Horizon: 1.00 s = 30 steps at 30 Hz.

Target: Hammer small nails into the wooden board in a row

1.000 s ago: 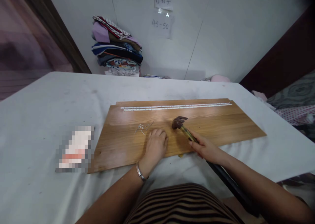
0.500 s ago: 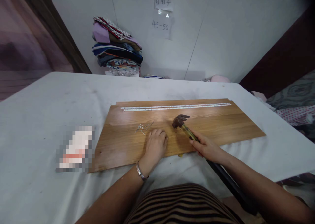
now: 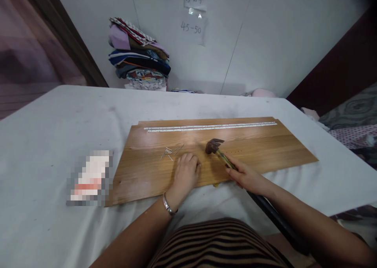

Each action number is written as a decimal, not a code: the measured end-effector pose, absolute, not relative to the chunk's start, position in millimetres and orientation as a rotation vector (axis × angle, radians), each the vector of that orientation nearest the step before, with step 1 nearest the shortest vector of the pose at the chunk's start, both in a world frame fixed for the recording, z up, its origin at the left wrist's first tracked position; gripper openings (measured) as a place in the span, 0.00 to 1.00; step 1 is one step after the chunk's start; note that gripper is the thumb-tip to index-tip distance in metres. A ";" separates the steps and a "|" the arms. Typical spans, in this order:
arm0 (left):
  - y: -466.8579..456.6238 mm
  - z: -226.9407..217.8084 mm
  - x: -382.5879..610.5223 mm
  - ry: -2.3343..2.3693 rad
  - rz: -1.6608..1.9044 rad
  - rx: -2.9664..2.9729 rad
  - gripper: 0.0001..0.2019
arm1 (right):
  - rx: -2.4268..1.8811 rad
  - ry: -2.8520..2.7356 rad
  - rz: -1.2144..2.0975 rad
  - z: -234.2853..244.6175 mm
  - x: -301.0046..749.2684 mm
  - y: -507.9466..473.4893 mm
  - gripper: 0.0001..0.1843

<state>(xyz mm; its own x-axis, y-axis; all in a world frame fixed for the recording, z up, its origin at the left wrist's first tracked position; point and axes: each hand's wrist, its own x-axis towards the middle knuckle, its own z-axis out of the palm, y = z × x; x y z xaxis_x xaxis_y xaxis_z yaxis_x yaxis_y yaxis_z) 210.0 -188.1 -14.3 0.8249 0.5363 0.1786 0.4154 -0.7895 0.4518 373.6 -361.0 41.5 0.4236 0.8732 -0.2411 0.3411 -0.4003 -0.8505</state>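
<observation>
Right hand (image 3: 246,177) gripping hammer (image 3: 221,156) mid-handle; left hand (image 3: 186,172) lying open on board (image 3: 250,142), needing clearance leftward from blows.

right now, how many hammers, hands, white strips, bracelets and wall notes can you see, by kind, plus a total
Hammer: 1
Hands: 2 (left hand, right hand)
White strips: 2
Bracelet: 1
Wall notes: 2
Total: 8
</observation>
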 end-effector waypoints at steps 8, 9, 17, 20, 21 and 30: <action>-186.7 -17.2 210.3 0.677 0.389 2.634 0.07 | -1.919 -1.044 0.853 45.2 373.1 -358.7 0.34; -186.7 -17.0 210.3 0.678 0.394 2.626 0.07 | -1.890 -1.043 0.817 46.0 372.8 -358.5 0.34; -187.7 -15.8 210.8 0.727 0.412 2.589 0.06 | -1.824 -1.045 0.799 48.4 369.5 -358.5 0.30; -187.5 -15.2 210.8 0.711 0.399 2.598 0.06 | -1.819 -1.035 0.807 46.7 368.9 -358.4 0.31; -187.4 -15.2 210.8 0.704 0.400 2.600 0.06 | -1.819 -1.032 0.808 46.3 369.0 -358.4 0.31; -186.0 -21.0 211.1 0.656 0.435 2.611 0.08 | -1.822 -1.028 0.807 47.3 371.2 -357.9 0.31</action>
<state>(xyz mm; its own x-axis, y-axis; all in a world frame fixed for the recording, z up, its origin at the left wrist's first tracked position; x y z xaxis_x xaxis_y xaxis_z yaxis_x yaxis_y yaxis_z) 211.1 -186.0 -21.0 0.8404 0.5054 0.1956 0.3768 -0.8044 0.4594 371.2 -357.9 47.3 0.4491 0.8860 -0.1155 0.3222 -0.2811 -0.9040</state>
